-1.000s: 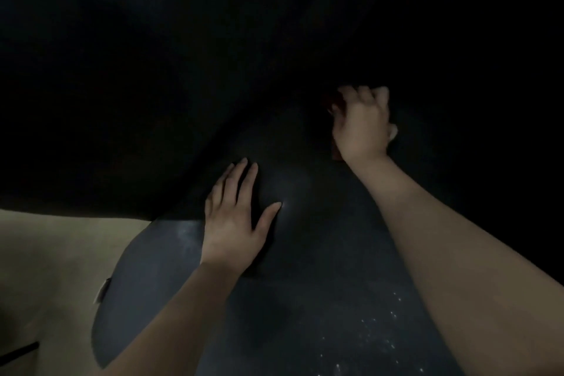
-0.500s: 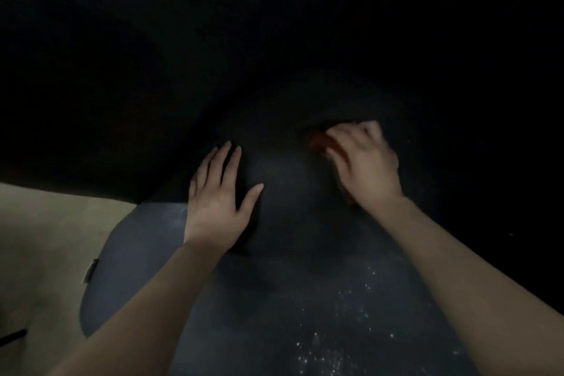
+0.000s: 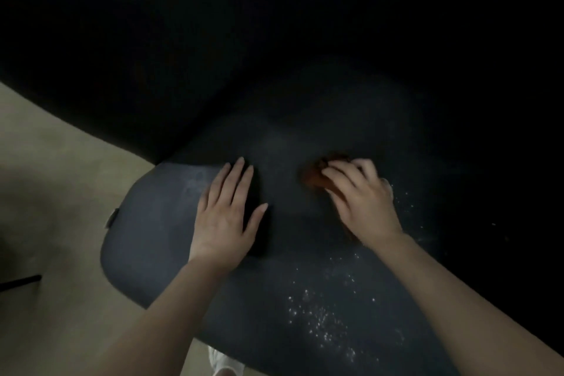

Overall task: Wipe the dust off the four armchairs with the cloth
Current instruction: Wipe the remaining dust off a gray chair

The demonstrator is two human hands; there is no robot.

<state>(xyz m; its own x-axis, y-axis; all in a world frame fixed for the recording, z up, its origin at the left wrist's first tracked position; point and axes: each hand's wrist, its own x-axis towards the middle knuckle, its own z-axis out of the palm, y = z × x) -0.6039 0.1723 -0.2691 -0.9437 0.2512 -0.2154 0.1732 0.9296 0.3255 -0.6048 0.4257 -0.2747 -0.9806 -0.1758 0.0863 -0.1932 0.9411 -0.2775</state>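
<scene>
On the dark armchair seat, the right hand is pressing the rust-brown cloth down in a curled grip, the left hand is lying spread flat, and white dust specks nearer the front are awaiting wiping.

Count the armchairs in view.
1: the dark armchair lies right below, its seat under the left hand and the right hand with the cloth. Others may hide in the dark surroundings.

Your left hand lies flat on the dark grey cushioned armchair seat; your right hand presses a crumpled reddish-brown cloth beside scattered white dust specks.
</scene>
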